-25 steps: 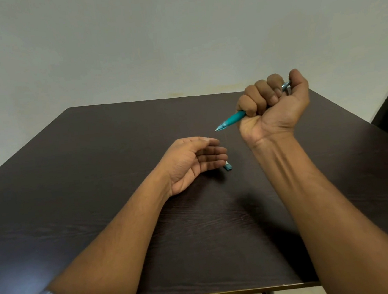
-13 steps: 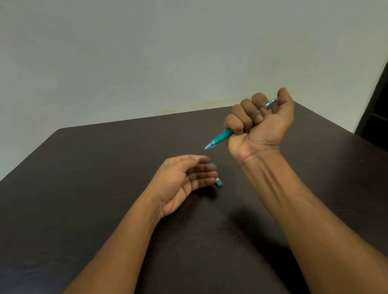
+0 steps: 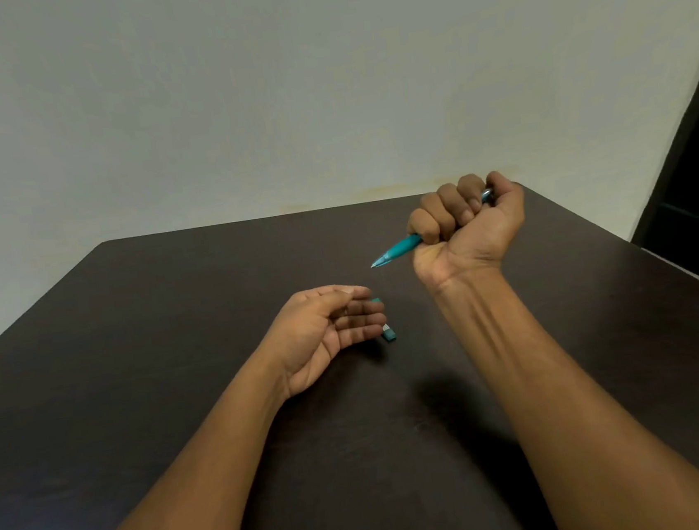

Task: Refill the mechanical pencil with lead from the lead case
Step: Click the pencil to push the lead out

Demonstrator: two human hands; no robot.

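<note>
The left hand [image 3: 324,332] lies palm-up on the dark counter [image 3: 135,373], its fingers [image 3: 364,319] loosely curled and apart, clamped on nothing that shows. Just beside those fingertips, touching the counter, sits a small teal piece [image 3: 388,333] with a pale end — likely the lead case or a cap, though it is too small to tell which. Further right, raised above the counter, the right hand [image 3: 466,222] is a closed fist around the teal mechanical pencil [image 3: 398,250], thumb pressed on the top end, tip pointing down and left toward the other hand.

The step in hand looks like clicking the pencil to check or feed the lead. To do it well, keep the tip angled downward so lead slides toward the nose, press the button fully with the thumb in short clicks, and watch the tip — a thin lead snaps if it juts out too far.
</note>
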